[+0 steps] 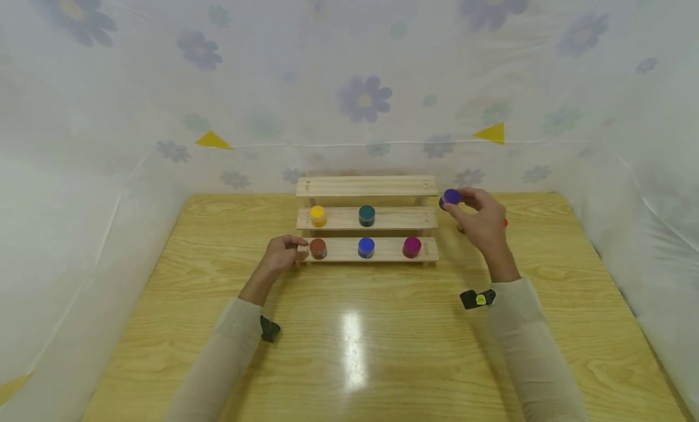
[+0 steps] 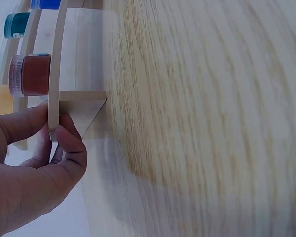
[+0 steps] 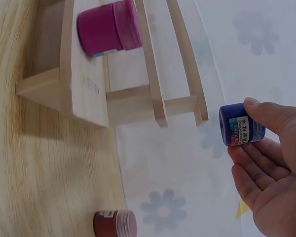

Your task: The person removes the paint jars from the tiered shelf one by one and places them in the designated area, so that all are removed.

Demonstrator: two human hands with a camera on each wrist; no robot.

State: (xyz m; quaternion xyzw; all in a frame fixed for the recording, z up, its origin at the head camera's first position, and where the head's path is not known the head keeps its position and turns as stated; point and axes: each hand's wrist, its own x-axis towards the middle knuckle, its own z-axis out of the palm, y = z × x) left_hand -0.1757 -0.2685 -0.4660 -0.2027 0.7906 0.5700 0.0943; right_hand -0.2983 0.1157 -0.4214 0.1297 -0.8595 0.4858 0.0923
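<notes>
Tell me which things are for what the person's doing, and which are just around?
Probably for the job:
indigo jar, in the right grip
wooden rack, held by the left grip
yellow jar, green jar, brown jar, blue jar and magenta jar, on the rack
reddish jar, on the table

Seemingly just around:
flowery sheet
yellow triangles

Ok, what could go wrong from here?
The purple jar, pinched in the right hand beyond the rack's end, might slip and drop. The left hand grips the rack beside the brown jar; a jerk could shift both. A red jar on the table might get knocked.
</notes>
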